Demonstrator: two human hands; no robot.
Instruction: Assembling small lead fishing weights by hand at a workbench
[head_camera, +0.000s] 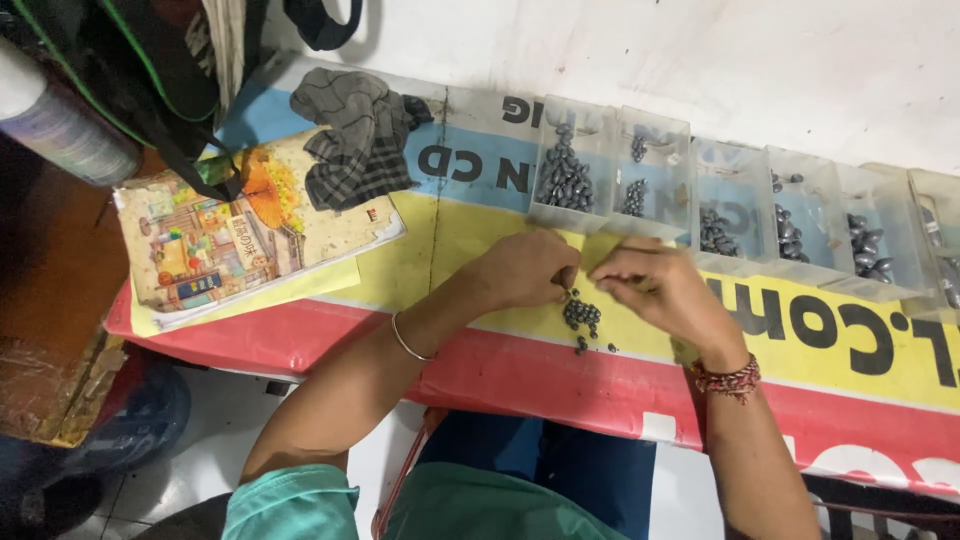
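We kept both hands close together over the small heap of dark beads (581, 316) on the banner-covered tabletop (450, 250). Our left hand (525, 268) was curled, its fingertips pinched just above the heap; what they pinched we could not tell. Our right hand (660, 288) was also curled, fingertips drawn together beside the left. Just beyond them stood a row of clear plastic trays (690, 160) holding more dark beads. To the left lay an illustrated booklet (240, 235) and a checked cloth (350, 135).
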